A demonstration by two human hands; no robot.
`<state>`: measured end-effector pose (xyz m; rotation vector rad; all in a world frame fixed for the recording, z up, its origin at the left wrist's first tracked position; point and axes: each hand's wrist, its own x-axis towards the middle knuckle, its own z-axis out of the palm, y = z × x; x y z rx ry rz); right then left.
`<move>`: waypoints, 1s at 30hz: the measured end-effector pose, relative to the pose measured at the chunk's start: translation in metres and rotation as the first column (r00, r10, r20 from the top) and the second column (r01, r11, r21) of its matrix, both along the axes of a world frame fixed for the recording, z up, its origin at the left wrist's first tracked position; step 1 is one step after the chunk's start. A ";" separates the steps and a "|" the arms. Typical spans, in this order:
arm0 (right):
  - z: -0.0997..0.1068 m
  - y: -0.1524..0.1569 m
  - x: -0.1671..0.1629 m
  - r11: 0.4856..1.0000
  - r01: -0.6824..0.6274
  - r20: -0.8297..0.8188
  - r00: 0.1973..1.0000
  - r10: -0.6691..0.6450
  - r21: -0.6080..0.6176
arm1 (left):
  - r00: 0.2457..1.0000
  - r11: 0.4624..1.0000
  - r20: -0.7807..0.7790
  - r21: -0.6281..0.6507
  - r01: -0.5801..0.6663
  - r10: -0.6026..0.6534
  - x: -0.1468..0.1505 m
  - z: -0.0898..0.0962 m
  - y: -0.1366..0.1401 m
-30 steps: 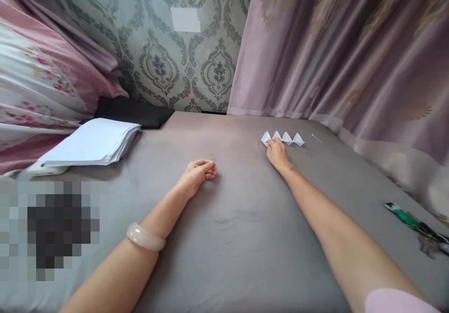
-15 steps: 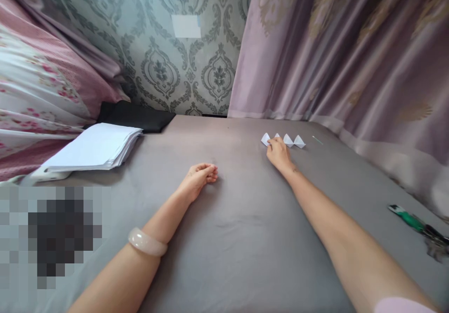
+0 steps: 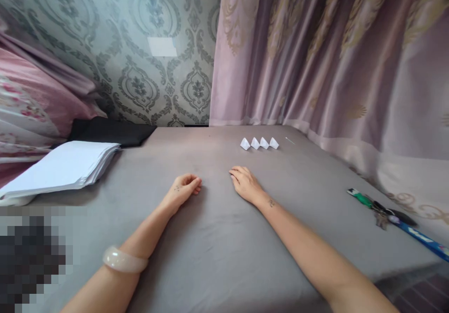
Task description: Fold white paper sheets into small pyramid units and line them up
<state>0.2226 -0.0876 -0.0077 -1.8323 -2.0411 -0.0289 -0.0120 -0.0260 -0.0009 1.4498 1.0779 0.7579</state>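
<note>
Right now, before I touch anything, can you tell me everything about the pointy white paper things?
The pointy white shapes are four in a row, side by side, points up. They look like folded paper, with flat faces, some a little greyer from shade. They sit on the grey cloth, toward its far side, near the purple curtain. Neighbours touch or nearly touch at the corners; I can't tell if they're joined. Apart from the cloth, nothing else seems to touch them.

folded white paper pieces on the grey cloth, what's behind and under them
Behind the folded paper pieces is grey cloth, then the pinkish curtain. They sit on that cloth; whatever is directly beneath them is covered.
</note>
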 end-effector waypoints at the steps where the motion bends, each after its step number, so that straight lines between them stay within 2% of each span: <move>1: 0.000 0.000 0.003 1.000 -0.016 -0.002 1.000 0.016 0.002 | 0.996 0.994 -0.082 0.099 0.043 -0.035 0.001 -0.001 -0.002; 3: -0.001 -0.001 0.007 0.999 -0.049 -0.005 0.999 0.049 0.006 | 0.966 0.936 -0.247 0.318 0.153 -0.074 0.003 -0.003 -0.007; 5: -0.002 -0.002 0.010 0.997 -0.080 -0.017 0.997 0.080 0.010 | 0.927 0.831 -0.367 0.488 0.268 -0.084 0.004 -0.004 -0.013; 6: -0.002 -0.003 0.011 0.996 -0.091 -0.025 0.996 0.091 0.011 | 0.911 0.784 -0.405 0.537 0.310 -0.083 0.005 -0.004 -0.016; 8: -0.003 -0.003 0.012 0.994 -0.105 -0.037 0.994 0.106 0.013 | 0.890 0.735 -0.449 0.577 0.356 -0.079 0.005 -0.003 -0.019; 13: -0.004 -0.002 0.012 0.993 -0.118 -0.040 0.992 0.119 0.021 | 0.874 0.747 -0.480 0.554 0.368 -0.075 0.004 -0.002 -0.018; 18: -0.004 -0.001 0.011 0.992 -0.124 -0.032 0.992 0.125 0.029 | 0.825 0.682 -0.563 0.619 0.390 0.040 0.000 -0.007 -0.013; 21: -0.005 -0.002 0.012 0.991 -0.125 -0.029 0.992 0.126 0.036 | 0.795 0.671 -0.599 0.630 0.392 0.099 -0.004 -0.008 -0.011; 23: -0.005 -0.003 0.012 0.992 -0.124 -0.026 0.992 0.125 0.037 | 0.748 0.656 -0.637 0.647 0.388 0.186 -0.010 -0.006 -0.006; 26: -0.006 -0.003 0.014 0.993 -0.117 -0.020 0.993 0.118 0.032 | 0.618 0.645 -0.707 0.657 0.391 0.345 -0.025 -0.002 0.009; 28: -0.006 -0.002 0.014 0.993 -0.117 -0.018 0.993 0.118 0.031 | 0.544 0.689 -0.761 0.605 0.398 0.354 -0.035 0.001 0.019; 30: -0.007 -0.001 0.014 0.992 -0.125 -0.021 0.992 0.126 0.034 | 0.539 0.707 -0.791 0.557 0.437 0.290 -0.045 0.005 0.023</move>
